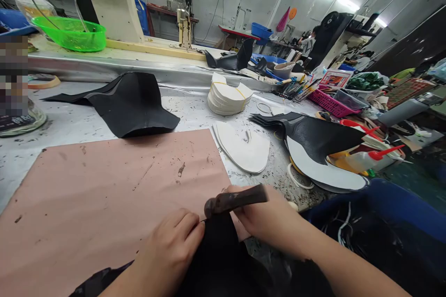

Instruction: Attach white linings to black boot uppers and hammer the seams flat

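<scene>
My right hand (256, 209) is closed round a hammer, partly hidden behind the tool's dark metal head (235, 200). The rounded face of the head sits at the upper edge of a black leather piece (219, 236); whether it touches cannot be made out. Beside it, my left hand (174, 236) pinches that edge between thumb and fingers. Under the work lies a pinkish sheet (114, 185) with dark marks. Beyond it, folded black leather pieces (135, 102) lie on the bench, and white shaped pieces (244, 146) lie at the sheet's far right corner.
A banded stack of white pieces (228, 97) stands behind. On the right are black and white cut parts (313, 144), a red-tipped bottle (365, 160), a pink basket (331, 101) and a blue bin (393, 213). A green bowl (73, 35) stands at the back left.
</scene>
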`<state>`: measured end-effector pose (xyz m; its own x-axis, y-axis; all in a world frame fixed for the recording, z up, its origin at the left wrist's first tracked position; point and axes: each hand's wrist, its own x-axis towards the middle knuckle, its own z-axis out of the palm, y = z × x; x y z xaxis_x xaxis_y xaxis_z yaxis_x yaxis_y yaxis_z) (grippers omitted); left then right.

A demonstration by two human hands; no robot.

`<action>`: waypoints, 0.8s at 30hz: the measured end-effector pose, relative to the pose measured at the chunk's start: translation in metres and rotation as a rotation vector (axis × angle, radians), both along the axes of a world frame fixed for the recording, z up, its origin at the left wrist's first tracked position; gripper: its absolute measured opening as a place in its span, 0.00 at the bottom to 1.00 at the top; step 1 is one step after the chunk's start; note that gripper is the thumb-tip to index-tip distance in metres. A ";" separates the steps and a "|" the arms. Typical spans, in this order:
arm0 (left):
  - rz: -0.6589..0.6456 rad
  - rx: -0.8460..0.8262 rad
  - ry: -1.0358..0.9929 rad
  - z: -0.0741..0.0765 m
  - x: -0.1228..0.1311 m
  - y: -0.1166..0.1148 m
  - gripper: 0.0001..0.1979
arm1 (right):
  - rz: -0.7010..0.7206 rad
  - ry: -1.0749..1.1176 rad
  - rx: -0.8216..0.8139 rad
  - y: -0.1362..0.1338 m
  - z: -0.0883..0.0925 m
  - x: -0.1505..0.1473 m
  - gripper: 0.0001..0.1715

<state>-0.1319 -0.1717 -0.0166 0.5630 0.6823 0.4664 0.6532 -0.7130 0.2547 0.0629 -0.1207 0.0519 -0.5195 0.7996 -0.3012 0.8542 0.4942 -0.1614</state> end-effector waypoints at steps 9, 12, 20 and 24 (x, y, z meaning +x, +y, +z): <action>0.025 -0.214 -0.124 0.002 -0.012 0.000 0.13 | 0.007 0.042 0.004 -0.005 -0.013 0.000 0.06; 0.001 -0.064 -0.080 0.002 -0.009 -0.002 0.13 | -0.060 0.080 0.022 -0.008 -0.008 -0.001 0.09; 0.011 -0.071 -0.025 0.002 -0.010 -0.005 0.13 | 0.010 0.063 0.086 -0.015 -0.008 -0.005 0.09; 0.061 -0.326 -0.015 0.006 -0.017 -0.006 0.13 | 0.062 0.056 0.037 -0.016 -0.008 -0.007 0.10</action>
<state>-0.1493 -0.1775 -0.0110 0.5114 0.8290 0.2264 0.6863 -0.5525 0.4729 0.0563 -0.1369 0.0439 -0.5832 0.7755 -0.2418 0.8122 0.5520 -0.1886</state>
